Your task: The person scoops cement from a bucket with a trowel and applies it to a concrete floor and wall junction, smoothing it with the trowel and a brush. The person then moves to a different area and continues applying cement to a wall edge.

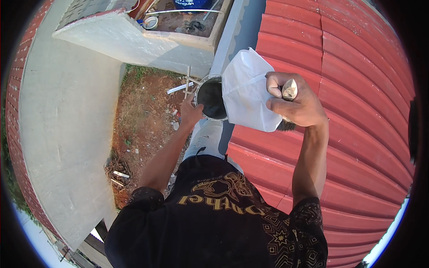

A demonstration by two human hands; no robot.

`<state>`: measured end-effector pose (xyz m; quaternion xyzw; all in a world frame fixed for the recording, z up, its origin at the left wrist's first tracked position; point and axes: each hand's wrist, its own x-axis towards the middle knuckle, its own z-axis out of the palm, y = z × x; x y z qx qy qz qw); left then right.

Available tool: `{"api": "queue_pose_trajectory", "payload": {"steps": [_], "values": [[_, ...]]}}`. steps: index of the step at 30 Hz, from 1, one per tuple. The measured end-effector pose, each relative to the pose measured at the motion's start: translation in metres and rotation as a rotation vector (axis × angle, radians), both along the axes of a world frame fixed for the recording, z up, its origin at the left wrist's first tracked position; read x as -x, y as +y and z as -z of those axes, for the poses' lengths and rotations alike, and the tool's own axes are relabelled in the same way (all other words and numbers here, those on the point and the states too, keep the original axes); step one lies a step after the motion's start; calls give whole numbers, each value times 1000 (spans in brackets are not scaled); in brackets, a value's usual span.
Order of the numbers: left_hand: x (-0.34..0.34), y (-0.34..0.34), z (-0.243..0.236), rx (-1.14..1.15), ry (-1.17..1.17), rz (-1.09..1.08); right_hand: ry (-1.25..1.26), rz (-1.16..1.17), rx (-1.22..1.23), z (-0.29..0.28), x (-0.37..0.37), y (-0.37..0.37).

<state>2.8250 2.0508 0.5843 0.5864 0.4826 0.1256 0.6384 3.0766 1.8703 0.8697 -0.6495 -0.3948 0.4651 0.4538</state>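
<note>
A round bucket [216, 119] with dark grey contents sits in front of me, above my legs, at the edge of the red roof. The fingers of my left hand [192, 112] are hooked over its left rim. In my right hand [301, 102] is a brush [290, 89], its pale handle end pointing up through the fist and its dark bristles showing below. That same hand pinches a thin white sheet [247, 91], which spreads leftward to the bucket and covers part of its right side. I cannot tell whether the sheet is cloth or plastic.
Red corrugated roofing [353, 111] slopes along my right. A grey metal strip [230, 40] runs ahead beside it. Down to the left lies rubble-strewn ground [143, 116] beside a pale wall [71, 102]. A small wooden frame [188, 82] stands near the bucket.
</note>
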Motion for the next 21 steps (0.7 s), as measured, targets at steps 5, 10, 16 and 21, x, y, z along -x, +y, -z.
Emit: {"api": "queue_pose_trajectory", "payload": {"steps": [5,10,16,21], "values": [[-128,54,-17,102,8,-53,30,-6,29,5,-108,101],[-224,106,-8,62,-22,-100,-4,-229,-67,0,-212,173],[-333,158,10,-165,-95,-43,-93,-264,27,29,-326,268],[-453,204,-10,6,-202,-90,-27,-217,-74,35,-428,349]]}}
